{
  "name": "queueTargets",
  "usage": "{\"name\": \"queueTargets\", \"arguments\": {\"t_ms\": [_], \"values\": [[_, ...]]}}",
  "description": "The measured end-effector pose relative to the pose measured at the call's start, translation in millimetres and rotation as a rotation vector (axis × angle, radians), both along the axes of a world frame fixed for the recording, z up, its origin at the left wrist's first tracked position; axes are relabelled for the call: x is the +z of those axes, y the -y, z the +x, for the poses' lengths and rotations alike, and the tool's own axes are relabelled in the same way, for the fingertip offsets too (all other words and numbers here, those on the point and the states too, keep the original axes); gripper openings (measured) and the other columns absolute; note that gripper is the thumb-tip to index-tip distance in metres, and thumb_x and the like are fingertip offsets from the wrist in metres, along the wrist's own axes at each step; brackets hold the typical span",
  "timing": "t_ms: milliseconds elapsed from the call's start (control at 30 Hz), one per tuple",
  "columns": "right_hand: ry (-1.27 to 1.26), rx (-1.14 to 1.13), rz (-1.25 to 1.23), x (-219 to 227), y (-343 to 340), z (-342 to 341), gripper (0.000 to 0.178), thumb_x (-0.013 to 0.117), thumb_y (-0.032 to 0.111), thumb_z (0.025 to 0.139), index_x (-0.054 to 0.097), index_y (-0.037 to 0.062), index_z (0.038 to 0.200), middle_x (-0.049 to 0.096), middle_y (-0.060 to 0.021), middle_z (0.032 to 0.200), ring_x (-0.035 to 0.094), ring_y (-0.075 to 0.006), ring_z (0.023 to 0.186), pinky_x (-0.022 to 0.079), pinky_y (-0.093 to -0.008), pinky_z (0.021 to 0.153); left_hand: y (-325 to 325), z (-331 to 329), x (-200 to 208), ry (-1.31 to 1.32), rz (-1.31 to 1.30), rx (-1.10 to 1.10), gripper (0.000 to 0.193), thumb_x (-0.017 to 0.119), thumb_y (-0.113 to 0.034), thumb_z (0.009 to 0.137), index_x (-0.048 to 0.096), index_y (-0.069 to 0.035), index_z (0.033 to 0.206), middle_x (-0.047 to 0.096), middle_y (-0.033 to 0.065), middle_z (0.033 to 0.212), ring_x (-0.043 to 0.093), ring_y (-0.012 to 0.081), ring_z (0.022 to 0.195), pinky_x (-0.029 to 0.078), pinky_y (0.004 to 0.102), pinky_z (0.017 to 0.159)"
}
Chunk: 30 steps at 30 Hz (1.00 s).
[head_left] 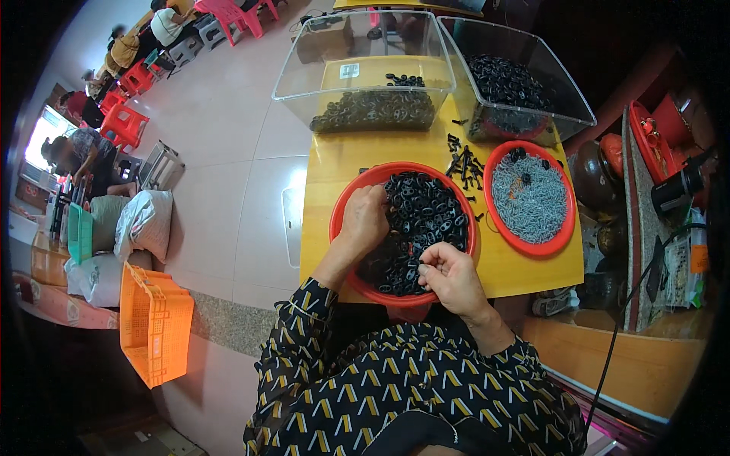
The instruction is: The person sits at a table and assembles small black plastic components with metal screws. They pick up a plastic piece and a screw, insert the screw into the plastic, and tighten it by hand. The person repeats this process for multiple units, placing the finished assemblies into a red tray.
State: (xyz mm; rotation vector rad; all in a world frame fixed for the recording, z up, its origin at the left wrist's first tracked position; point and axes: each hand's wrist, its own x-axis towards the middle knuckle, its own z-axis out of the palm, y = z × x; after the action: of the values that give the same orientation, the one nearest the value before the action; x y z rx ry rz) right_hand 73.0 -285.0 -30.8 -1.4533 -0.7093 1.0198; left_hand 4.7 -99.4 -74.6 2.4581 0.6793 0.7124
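A red basin (470,205) in front of me holds a heap of small black oval plastic pieces (426,201) with holes in them. My left hand (366,219) is over the basin's left side, its fingers curled together against the heap. Its fingertips are hidden, so whatever it grips does not show. Above the near right part of the heap, my right hand (455,280) has thumb and forefinger pinched together. Anything between them is too small to make out.
Right of the basin stands a red bowl (569,220) of silvery screws. Loose black pieces (465,166) lie on the yellow table (525,277). Two clear bins (365,76) (525,83) of black parts stand behind. An orange crate (156,323) is at left; people sit farther off.
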Motion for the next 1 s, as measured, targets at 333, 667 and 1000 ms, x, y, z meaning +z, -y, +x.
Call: {"name": "queueTargets", "arguments": {"t_ms": [333, 667, 1000], "values": [[-0.07, -0.015, 0.13, 1.0, -0.8, 5.2, 0.007, 0.05, -0.002, 0.081, 0.048, -0.0005, 0.087, 0.052, -0.0038, 0.082, 0.052, -0.0068, 0.07, 0.044, -0.0201, 0.06, 30.8, -32.1, 20.5, 0.185, -0.48, -0.064, 0.016, 0.053, 0.006, 0.072, 0.057, 0.002, 0.087, 0.056, 0.0097, 0.078, 0.055, 0.0198, 0.075, 0.044, 0.0296, 0.069], [0.06, -0.052, 0.278, -0.4, -13.3, -19.9, 0.009, 0.048, -0.001, 0.083, 0.049, -0.0016, 0.092, 0.055, -0.0067, 0.093, 0.051, -0.0073, 0.08, 0.042, -0.0217, 0.072, 74.6, -66.6, 34.4, 0.358, -1.051, -0.137, 0.014, 0.059, 0.006, 0.074, 0.056, 0.003, 0.088, 0.057, 0.0029, 0.084, 0.056, 0.0104, 0.079, 0.047, 0.023, 0.072], [-0.034, -0.053, 0.288, 5.2, -7.3, -29.5, 0.006, 0.044, -0.002, 0.085, 0.045, -0.0023, 0.091, 0.055, -0.0108, 0.097, 0.053, -0.0122, 0.087, 0.043, -0.0257, 0.08, 79.9, -68.0, 25.9, 0.565, -1.294, -0.079, 0.01, 0.059, 0.001, 0.078, 0.054, 0.0, 0.087, 0.058, 0.0026, 0.078, 0.054, 0.0079, 0.069, 0.044, 0.02, 0.06]]}}
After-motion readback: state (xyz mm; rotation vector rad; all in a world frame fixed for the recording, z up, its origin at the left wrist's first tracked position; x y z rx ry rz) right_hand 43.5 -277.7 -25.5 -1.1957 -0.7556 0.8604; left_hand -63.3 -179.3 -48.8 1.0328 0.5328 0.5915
